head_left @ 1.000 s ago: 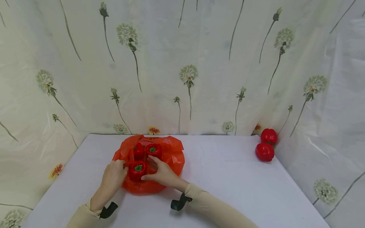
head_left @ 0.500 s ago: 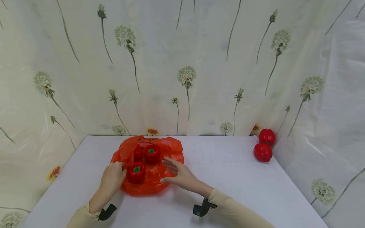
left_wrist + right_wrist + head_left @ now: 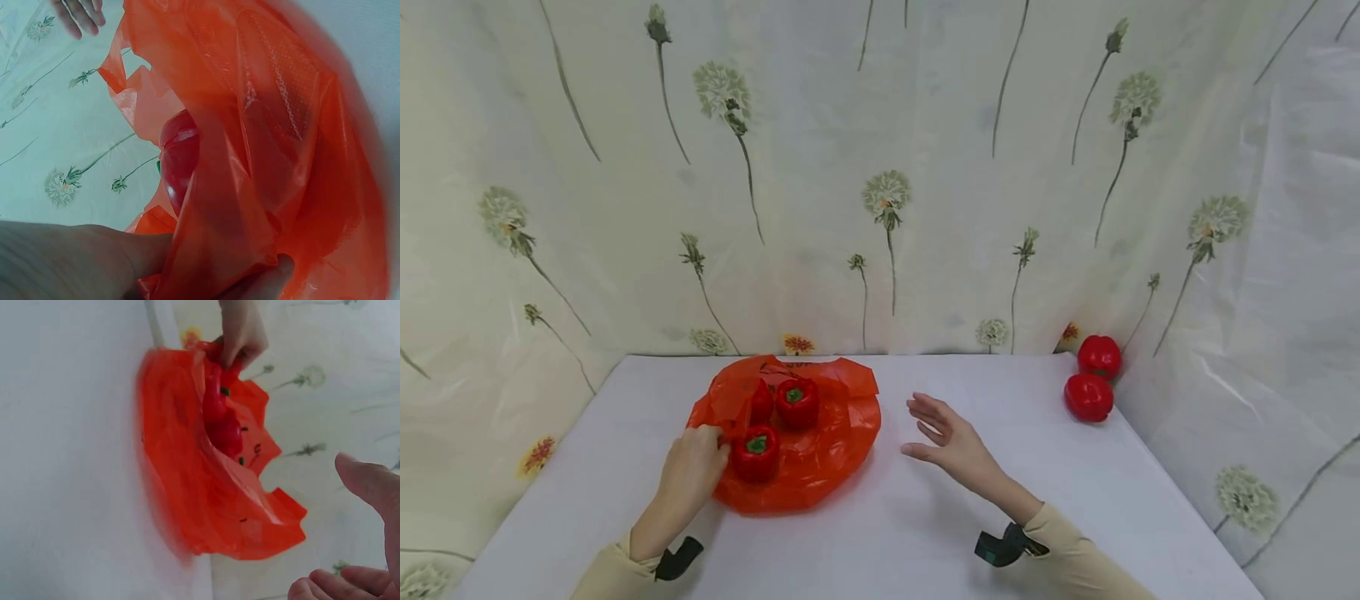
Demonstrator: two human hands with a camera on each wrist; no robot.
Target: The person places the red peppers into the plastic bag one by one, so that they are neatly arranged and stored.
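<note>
A red-orange plastic bag [image 3: 831, 467] lies with its mouth spread on the table, left of the middle. Inside it sit red bell peppers: one in front [image 3: 756, 457], one behind [image 3: 797, 405], and a third partly covered by the bag's edge. My left hand [image 3: 692, 467] pinches the bag's left rim between thumb and fingers; the left wrist view shows the film bunched in that grip [image 3: 219, 275]. To the right of the bag my right hand [image 3: 955, 450] hovers with fingers spread and nothing in it, its thumb [image 3: 365, 481] and fingertips showing in the right wrist view.
Two more red bell peppers, one nearer [image 3: 1088, 397] and one farther [image 3: 1100, 357], rest together at the table's back right corner. A white sheet with dandelion prints [image 3: 820, 167] hangs behind the white table [image 3: 880, 550] and along its sides.
My right hand has let go of the front pepper in the bag and moved right, out past the bag's edge. My left hand keeps its hold on the rim.
</note>
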